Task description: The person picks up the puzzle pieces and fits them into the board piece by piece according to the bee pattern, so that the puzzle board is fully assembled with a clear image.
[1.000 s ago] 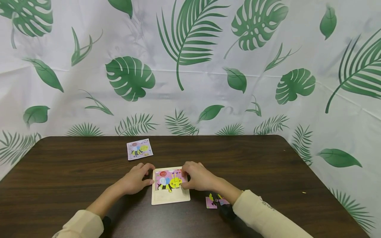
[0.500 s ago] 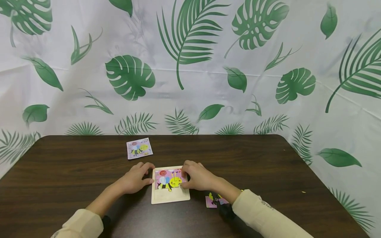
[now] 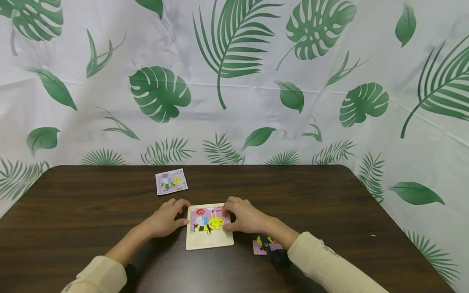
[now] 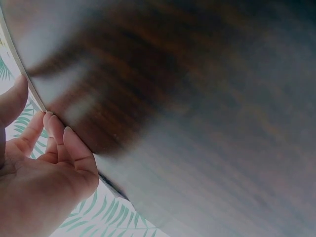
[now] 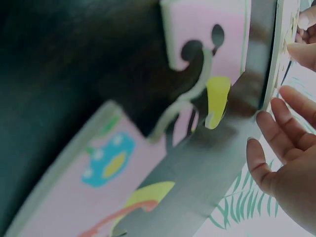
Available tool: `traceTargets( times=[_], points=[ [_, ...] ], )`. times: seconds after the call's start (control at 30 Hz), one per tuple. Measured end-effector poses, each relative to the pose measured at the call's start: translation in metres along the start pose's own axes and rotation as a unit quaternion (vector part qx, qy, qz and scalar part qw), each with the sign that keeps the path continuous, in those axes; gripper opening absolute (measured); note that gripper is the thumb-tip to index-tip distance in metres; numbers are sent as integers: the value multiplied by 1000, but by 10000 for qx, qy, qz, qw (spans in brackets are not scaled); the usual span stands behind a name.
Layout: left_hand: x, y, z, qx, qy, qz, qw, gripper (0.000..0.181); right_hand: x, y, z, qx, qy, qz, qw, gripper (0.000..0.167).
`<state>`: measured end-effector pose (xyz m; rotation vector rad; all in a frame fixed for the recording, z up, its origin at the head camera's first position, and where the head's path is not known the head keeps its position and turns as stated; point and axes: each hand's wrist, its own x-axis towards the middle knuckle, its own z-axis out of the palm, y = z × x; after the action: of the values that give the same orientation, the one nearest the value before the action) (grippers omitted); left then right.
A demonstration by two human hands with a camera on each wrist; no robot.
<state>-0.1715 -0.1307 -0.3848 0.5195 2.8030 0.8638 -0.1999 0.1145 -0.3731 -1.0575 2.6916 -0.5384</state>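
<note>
A light wooden puzzle board (image 3: 209, 242) lies on the table with joined bee-picture pieces (image 3: 201, 221) in its upper part; its lower part shows bare wood. Beside its left edge is the left hand (image 3: 163, 220), thumb and forefinger apart and touching the rim; the left wrist view shows this hand (image 4: 44, 177) with fingertips at the edge. From the right, the right hand (image 3: 246, 217) reaches over the board's right rim, thumb and forefinger on it. Other fingers of that hand (image 5: 291, 153) hang loosely bent in the right wrist view.
Loose puzzle pieces (image 3: 259, 247) lie under the right forearm; the right wrist view shows a pink piece (image 5: 229, 34) and another with a blue shape (image 5: 74, 177). A bee picture card (image 3: 171, 182) lies behind the left hand. A leaf-print cloth (image 3: 234, 122) hangs behind the table.
</note>
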Motion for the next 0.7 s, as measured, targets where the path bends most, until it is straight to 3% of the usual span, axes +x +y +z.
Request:
traceTargets(
  times=[0.7],
  points=[
    [0, 1, -1, -24, -27, -27, 10000, 36, -4, 0, -3, 37, -265, -348, 9990, 24]
  ],
)
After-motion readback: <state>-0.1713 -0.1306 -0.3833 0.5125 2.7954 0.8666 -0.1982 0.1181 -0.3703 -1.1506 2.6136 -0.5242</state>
